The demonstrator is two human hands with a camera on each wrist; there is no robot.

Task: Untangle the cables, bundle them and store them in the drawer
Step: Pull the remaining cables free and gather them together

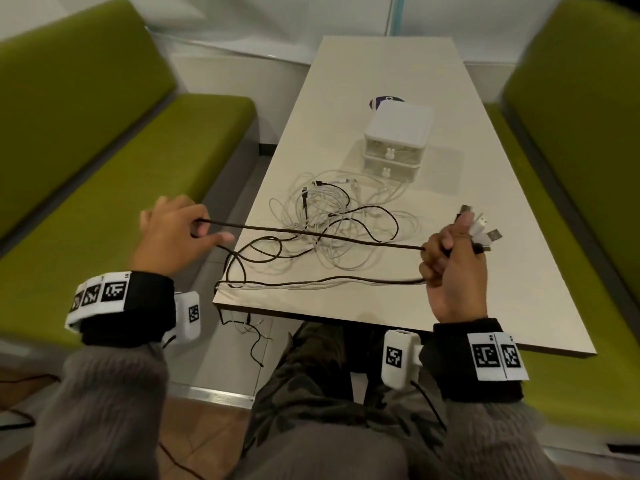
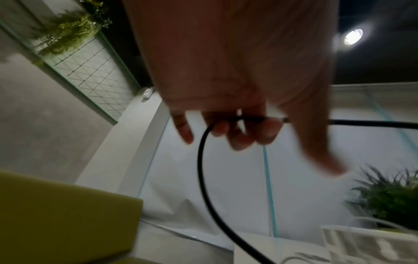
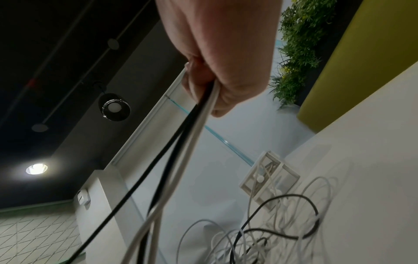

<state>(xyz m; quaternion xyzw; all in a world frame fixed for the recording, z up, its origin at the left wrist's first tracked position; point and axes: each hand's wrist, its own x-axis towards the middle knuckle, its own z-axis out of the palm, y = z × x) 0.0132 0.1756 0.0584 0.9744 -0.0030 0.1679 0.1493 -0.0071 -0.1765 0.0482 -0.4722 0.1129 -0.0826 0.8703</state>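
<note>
A tangle of white and black cables lies on the beige table in front of a small white two-drawer box. My left hand is out over the left table edge, fingers curled round a black cable that runs taut to my right hand. That hand grips a bunch of black and white cables, with several USB plugs sticking out above the fist. Both drawers look closed. Some cable ends hang off the near table edge.
Green padded benches flank the table on both sides. A dark round sticker lies behind the drawer box. My lap is below the near table edge. Plants stand beyond the right bench.
</note>
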